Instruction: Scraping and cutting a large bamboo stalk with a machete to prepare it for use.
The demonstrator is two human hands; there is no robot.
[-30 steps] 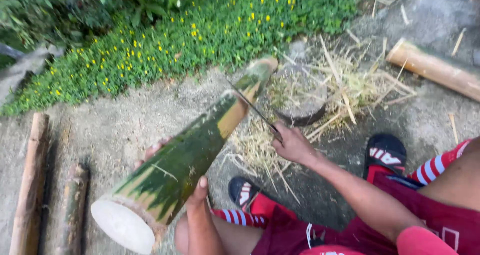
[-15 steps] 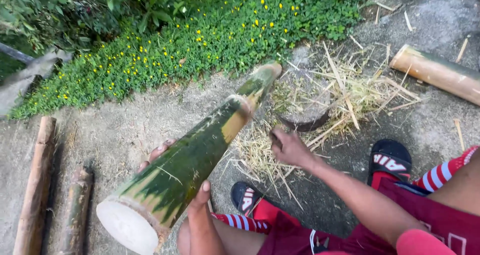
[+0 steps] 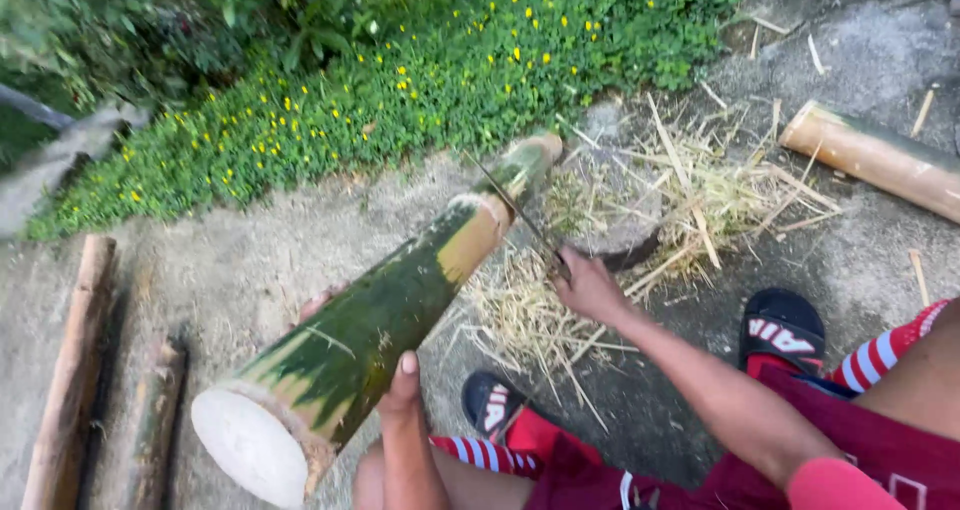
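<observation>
A thick green bamboo section (image 3: 380, 315) lies slanted from lower left up to a round wooden block (image 3: 620, 225), with its pale cut end toward me. My left hand (image 3: 395, 395) grips it from below near that end, thumb up its side. My right hand (image 3: 590, 290) holds a long thin blade (image 3: 515, 210) whose edge rests against the bamboo's yellow shaved patch near the far end.
Dry shavings (image 3: 700, 195) litter the ground around the block. Another bamboo piece (image 3: 870, 155) lies at the right. Two old logs (image 3: 75, 370) lie at the left. Green plants with yellow flowers (image 3: 400, 80) border the far side. My sandalled feet (image 3: 785, 330) rest below.
My right hand has drawn the blade a little down and toward me along the bamboo. The view shifted slightly; the bamboo stays propped on the block.
</observation>
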